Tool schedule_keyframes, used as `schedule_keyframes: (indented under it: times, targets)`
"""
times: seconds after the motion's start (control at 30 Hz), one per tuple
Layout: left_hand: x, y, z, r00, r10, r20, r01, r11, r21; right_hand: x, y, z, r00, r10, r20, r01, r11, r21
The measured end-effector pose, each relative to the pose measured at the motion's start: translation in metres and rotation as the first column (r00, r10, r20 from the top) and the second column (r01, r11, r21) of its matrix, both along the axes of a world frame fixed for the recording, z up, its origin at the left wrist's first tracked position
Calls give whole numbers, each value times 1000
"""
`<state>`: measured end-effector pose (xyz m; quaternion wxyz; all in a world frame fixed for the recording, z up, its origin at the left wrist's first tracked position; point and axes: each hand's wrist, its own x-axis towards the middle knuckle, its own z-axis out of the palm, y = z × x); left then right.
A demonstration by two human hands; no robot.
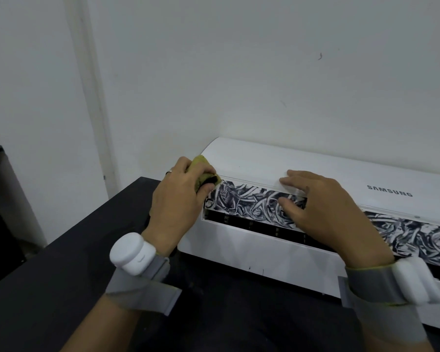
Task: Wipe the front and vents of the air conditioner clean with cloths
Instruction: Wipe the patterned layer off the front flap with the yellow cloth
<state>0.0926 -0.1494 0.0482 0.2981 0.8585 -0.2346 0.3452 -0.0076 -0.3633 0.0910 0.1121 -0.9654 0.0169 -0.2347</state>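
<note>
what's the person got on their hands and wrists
No gloves or sleeves. The left hand and right hand each have a wide grey wrist strap with a rounded white device: left strap, left device, right strap, right device. The left hand also wears a thin ring.

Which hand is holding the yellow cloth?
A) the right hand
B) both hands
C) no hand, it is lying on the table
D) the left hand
D: the left hand grips the yellow cloth against the left end of the air conditioner, while the right hand rests on its front with straight fingers and holds nothing.
</note>
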Motion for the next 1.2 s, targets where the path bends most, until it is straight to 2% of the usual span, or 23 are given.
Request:
schedule_keyframes:
  times: [0.37,0.8,1.0,1.2]
  targets:
    - [-5,-3,-3,1000,-4,14,4,1000,15,-1,5,3,1000,-21,-2,21,999,-47]
    - [-5,-3,-7,998,64,19,-64,998,5,2,0,-2,1000,0,31,2,998,-55]
    - [-3,-11,-3,996,76,43,-74,996,-47,0,-1,-1,999,13,30,-11,998,-55]
    - [-15,-4,-18,993,111,32,-110,994,-11,1,-2,-1,999,26,31,-25,998,-54]
